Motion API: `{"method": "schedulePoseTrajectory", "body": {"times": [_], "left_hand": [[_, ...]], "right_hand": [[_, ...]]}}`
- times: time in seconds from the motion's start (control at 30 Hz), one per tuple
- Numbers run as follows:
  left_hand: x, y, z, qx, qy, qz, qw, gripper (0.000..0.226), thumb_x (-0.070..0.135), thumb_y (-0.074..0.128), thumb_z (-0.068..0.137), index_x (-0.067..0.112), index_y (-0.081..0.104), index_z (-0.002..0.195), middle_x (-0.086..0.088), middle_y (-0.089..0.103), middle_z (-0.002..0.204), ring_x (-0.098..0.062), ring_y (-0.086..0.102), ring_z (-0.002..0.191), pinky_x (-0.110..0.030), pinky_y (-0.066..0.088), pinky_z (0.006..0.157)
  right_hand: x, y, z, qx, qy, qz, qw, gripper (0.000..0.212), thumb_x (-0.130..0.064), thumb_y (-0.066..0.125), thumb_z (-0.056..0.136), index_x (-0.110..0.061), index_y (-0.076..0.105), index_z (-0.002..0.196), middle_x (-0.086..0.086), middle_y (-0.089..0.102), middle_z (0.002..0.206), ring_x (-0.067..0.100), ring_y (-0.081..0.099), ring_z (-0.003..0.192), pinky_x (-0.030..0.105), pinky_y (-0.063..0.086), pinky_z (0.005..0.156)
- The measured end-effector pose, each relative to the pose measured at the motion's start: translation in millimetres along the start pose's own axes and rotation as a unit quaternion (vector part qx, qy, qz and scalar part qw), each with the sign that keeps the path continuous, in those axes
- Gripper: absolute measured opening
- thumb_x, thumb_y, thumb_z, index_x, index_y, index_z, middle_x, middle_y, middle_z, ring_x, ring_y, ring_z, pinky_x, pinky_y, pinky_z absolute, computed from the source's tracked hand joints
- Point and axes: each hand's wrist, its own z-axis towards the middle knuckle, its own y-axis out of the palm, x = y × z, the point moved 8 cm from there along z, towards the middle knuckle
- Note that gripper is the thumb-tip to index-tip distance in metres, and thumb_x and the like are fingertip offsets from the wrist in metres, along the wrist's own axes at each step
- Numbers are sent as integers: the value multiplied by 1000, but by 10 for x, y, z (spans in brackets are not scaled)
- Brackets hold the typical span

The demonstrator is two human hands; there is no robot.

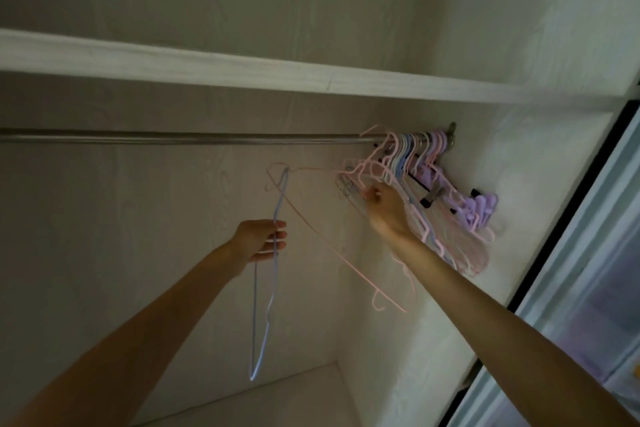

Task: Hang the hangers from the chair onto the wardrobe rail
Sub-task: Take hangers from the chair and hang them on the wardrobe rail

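Blue wire is nearest you: your left hand (265, 239) pinches a blue hanger (263, 305) by its upper part, hook up and still below the wardrobe rail (180, 139). Further in, your right hand (384, 203) has its fingers curled on a pink hanger (322, 236) that tilts beside the bunch of hung hangers (426, 177) crowded at the rail's right end. You seem mid-hanging; next, I judge, lift each hook over the bare rail.
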Motion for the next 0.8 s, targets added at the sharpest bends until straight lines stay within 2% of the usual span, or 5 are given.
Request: {"method": "schedulePoseTrajectory", "body": {"times": [0.17,0.37,0.57,0.67,0.8], "left_hand": [[200,77,18,-1,14,6,1000,17,15,45,98,13,61,96,2,59,81,-2,64,45,-20,47,63],[359,133,-9,-5,35,22,999,24,17,45,98,10,62,114,2,60,81,-9,63,61,-19,47,70],[438,146,-6,2,23,55,998,31,17,44,98,4,60,121,1,60,81,-12,58,70,-20,46,69],[468,168,-1,6,18,73,997,31,16,42,99,4,59,122,1,59,80,-11,58,69,-19,45,65],[448,162,43,8,3,96,995,31,18,45,98,4,61,121,1,60,79,-11,60,64,-19,46,64]], "right_hand": [[36,213,146,-27,32,-119,992,29,-12,37,98,6,55,112,24,59,120,37,56,112,38,43,90],[179,271,88,-52,27,-203,978,34,-18,36,98,2,48,124,20,58,123,34,57,111,37,46,88],[-615,-112,250,94,-241,-210,943,49,-16,50,93,-4,35,139,18,44,136,34,46,121,40,43,92],[-726,57,550,18,-291,-320,901,51,-27,48,94,-10,35,141,12,42,141,30,40,128,41,33,105],[-669,45,702,19,-341,-365,866,41,-18,60,84,-12,55,124,10,59,120,31,53,112,40,34,96]]}}
